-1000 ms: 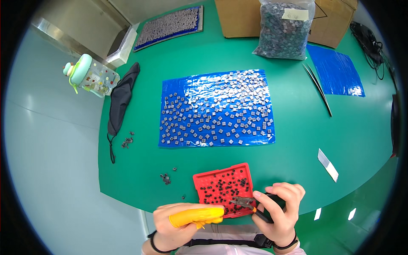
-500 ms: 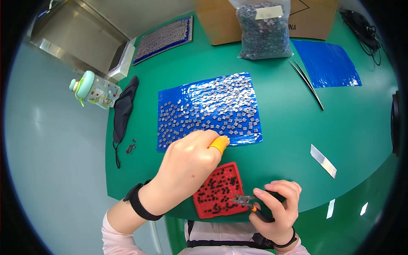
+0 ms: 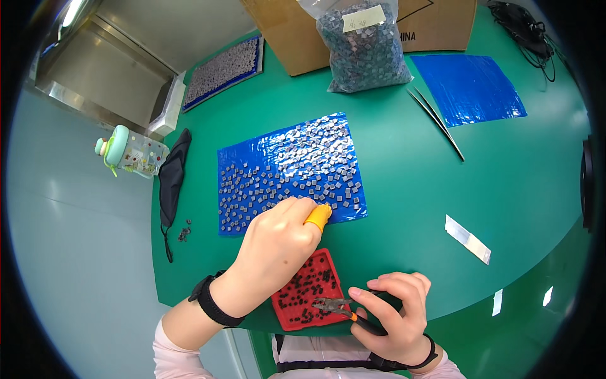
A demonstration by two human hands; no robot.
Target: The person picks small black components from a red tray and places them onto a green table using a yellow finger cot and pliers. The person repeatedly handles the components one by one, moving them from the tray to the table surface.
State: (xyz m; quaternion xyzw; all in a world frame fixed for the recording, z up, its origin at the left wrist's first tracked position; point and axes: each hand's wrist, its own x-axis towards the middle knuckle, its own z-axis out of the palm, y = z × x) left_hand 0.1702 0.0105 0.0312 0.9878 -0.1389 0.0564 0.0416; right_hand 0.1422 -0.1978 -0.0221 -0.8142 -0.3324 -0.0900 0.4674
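My left hand (image 3: 278,243), with a yellow finger cot (image 3: 318,216) on one finger, is over the near edge of a blue film sheet (image 3: 245,149). Its fingers are closed; what they pinch, if anything, is hidden. Many small grey square pieces (image 3: 310,184) lie spread on the sheet. In my right hand (image 3: 403,312) are small pliers (image 3: 332,305) with black and orange handles. Their jaws hang over a red tray (image 3: 319,324) that holds many tiny black parts (image 3: 302,298). My left wrist covers part of that tray.
Tweezers (image 3: 437,123), another blue sheet (image 3: 470,88) and a pale flat strip (image 3: 468,239) lie to the right. Behind stand a bag of pieces (image 3: 363,54), a carton (image 3: 278,35) and a filled panel (image 3: 221,72). At left are a bottle (image 3: 140,153), black mask (image 3: 172,180) and dark bits (image 3: 184,234).
The whole view has shifted, so most things appear farther left. My left fingertips sit slightly farther onto the blue sheet. The pliers reach a little farther left over the red tray.
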